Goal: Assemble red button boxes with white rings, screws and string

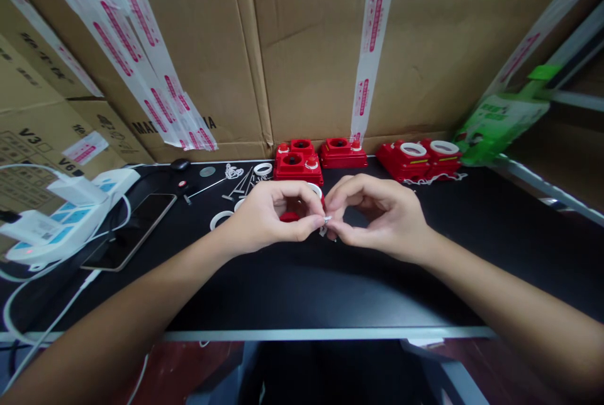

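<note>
My left hand (271, 216) and my right hand (384, 213) meet above the middle of the black table. Between the fingertips of both is a small white piece (327, 219), mostly covered, so its kind does not show. Each hand pinches it with thumb and forefinger. Just behind them, partly hidden by the fingers, lie another red part and a white ring (315, 190). Farther back stand red housings (298, 172) with round black openings, and another red housing (343, 158) beside them. At the right, two red housings (408, 169) carry white rings on top.
Left of my hands lie a white ring (219, 220), metal rods (240, 183) and a bundled white cord (233, 171). A phone (134, 232) and a cabled power strip (70, 222) occupy the left side. Cardboard (311, 53) walls the back; a green pouch (503, 122) stands right.
</note>
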A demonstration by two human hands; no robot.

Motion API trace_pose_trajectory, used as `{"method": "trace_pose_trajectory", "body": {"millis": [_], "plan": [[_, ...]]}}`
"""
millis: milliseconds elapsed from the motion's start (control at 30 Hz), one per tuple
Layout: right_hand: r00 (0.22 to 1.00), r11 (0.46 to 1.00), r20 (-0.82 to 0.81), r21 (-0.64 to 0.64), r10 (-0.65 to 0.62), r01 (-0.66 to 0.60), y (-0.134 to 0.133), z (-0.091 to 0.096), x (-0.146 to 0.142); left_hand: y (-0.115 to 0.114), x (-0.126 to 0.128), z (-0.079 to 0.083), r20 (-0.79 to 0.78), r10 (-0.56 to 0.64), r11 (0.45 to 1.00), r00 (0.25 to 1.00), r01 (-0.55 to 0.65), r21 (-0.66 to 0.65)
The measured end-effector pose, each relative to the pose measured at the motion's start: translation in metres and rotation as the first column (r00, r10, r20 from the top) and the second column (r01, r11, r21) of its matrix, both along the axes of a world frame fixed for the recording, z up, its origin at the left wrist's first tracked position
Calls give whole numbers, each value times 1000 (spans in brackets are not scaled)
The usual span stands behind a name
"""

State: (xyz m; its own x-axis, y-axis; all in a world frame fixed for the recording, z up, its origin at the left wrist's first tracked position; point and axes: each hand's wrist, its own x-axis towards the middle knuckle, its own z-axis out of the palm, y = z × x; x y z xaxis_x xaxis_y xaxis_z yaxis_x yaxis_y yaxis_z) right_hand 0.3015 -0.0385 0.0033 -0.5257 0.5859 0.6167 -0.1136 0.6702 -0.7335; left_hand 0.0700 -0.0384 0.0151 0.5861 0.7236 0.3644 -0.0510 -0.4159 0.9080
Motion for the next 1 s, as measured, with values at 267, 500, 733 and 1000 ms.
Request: {"method": "trace_pose_trajectory", "body": {"millis": [267, 500, 733, 1000], "plan": [[926, 968, 298, 165, -229, 187, 28, 22, 30, 11, -2, -8, 45, 144, 989, 989, -144, 13], [390, 806, 714, 441, -581, 395, 69, 15, 74, 23, -2, -14, 114, 292, 955, 949, -285, -80], [311, 802, 759, 438, -572, 407, 80, -20, 67, 28, -3, -20, 232, 378, 918, 896, -332, -217], [570, 690, 426, 213, -702, 692, 62, 10, 51, 25, 1, -10, 357, 335, 869, 872, -141, -474]]}}
